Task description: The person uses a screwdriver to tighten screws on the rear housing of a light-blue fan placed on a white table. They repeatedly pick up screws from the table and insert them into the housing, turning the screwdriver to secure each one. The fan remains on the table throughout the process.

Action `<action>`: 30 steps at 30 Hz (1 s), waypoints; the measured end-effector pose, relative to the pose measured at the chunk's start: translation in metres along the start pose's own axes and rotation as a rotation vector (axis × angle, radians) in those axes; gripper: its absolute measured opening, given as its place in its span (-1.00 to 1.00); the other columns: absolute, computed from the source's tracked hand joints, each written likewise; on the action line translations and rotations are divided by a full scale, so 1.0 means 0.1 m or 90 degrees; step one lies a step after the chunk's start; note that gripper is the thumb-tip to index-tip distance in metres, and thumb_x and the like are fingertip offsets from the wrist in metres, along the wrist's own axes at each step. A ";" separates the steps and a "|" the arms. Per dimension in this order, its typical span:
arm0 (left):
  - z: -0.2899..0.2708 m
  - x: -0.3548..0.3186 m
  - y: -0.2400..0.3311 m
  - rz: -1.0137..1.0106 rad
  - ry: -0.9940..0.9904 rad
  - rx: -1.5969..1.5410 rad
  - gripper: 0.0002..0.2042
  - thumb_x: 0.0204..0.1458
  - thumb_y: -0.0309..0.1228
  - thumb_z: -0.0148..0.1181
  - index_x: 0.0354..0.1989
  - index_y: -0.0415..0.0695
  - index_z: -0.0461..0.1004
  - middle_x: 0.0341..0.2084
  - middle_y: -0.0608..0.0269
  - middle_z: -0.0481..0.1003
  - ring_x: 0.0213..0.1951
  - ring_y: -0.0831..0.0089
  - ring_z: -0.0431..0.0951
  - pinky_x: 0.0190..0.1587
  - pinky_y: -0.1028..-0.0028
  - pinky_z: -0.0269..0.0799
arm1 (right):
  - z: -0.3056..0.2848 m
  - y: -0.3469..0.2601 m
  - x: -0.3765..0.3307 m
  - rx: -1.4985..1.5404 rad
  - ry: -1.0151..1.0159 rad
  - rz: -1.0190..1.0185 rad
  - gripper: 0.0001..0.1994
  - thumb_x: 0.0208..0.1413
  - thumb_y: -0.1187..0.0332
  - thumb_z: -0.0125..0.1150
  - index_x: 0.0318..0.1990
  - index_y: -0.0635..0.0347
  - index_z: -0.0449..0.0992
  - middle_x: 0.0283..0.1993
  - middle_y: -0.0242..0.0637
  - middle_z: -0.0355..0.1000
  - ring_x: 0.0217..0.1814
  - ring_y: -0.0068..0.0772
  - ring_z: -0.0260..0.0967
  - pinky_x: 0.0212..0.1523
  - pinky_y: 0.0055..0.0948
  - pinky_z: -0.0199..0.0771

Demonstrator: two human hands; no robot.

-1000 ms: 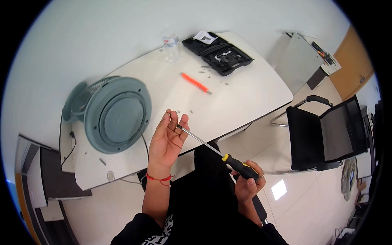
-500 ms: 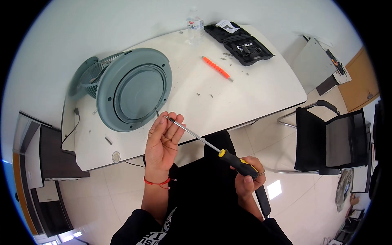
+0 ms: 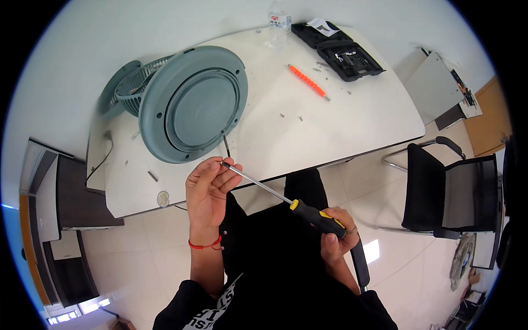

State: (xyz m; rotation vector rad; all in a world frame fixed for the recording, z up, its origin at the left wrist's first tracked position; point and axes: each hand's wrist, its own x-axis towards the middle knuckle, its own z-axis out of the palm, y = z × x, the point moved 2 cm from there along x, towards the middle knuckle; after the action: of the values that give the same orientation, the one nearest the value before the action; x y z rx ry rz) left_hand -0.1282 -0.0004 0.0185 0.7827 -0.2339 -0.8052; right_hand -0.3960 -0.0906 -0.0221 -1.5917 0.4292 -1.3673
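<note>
A screwdriver with a black and yellow handle and a long metal shaft slants across in front of my body. My right hand is closed around the end of its handle. The tip points up and left into the fingers of my left hand, whose thumb and fingertips are pinched together at it. Something tiny may be between them, too small to make out. Just beyond my left hand, a grey-green fan lies on its side on the white table, its round base facing me. A dark cord comes from the base's lower edge.
An orange ridged rod lies on the table, with small screws scattered nearby. Farther back are an open black tool case and a clear bottle. A round clear object sits by the front edge. A black chair stands at right.
My view has shifted, so the table and fan sit a little farther right and up. My left thumb and fingers have closed more tightly at the screwdriver's tip. My right hand keeps its hold.
</note>
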 end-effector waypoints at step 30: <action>-0.60 -0.07 -0.01 -0.033 -0.059 0.040 -0.70 0.39 -0.40 -0.09 0.18 -0.31 0.33 -0.03 0.11 0.52 -0.08 0.32 0.62 -0.02 0.37 0.68 | 0.83 0.17 -0.31 0.017 -0.118 -0.103 -0.44 -0.21 0.52 0.44 0.08 0.37 0.54 -0.12 0.03 0.53 -0.33 -0.24 0.52 -0.38 -0.49 0.53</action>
State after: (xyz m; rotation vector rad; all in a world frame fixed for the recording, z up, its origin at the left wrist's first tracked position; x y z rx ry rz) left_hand -0.1051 0.0365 -0.0237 0.8149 -0.3238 -0.8880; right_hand -0.3258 -0.0390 -0.0463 -1.7425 0.1735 -1.3242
